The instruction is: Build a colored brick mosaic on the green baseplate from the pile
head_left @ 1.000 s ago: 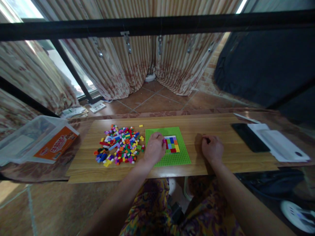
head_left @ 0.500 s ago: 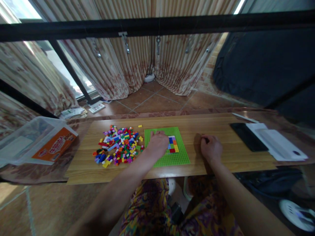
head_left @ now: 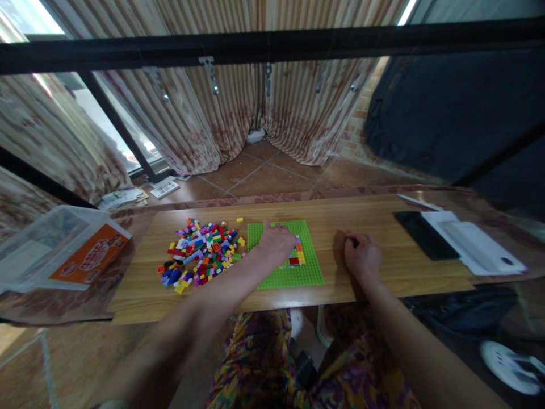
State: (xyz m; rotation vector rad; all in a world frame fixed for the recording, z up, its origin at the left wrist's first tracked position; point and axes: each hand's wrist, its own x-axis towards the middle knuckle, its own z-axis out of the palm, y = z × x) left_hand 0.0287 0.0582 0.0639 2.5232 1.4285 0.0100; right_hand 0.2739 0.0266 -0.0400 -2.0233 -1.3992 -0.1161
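On the wooden board, a green studded baseplate (head_left: 314, 271) carries a small patch of coloured toy bricks (head_left: 300, 250) with a pale border. My left hand (head_left: 277, 243) is over that patch, fingers curled down against it and thumb raised; it covers most of the bricks, and whatever the fingertips hold is hidden. To the right of the baseplate, my right hand (head_left: 363, 255) rests on the board in a loose fist, apart from the bricks, with nothing visible in it. A heap of loose toy bricks (head_left: 208, 250) in many colours lies left of the baseplate.
A clear plastic box (head_left: 32, 250) with an orange label stands beyond the board's left end. Towards the right lie a black phone-like slab (head_left: 426, 236), a white tray-like object (head_left: 481, 244) and a thin white stick (head_left: 419, 202). A dark metal bar (head_left: 272, 48) crosses beyond the board.
My left hand has shifted slightly right over the brick patch, covering more of it, and its thumb now points up. The right hand stays put. The whole view has drifted a little.
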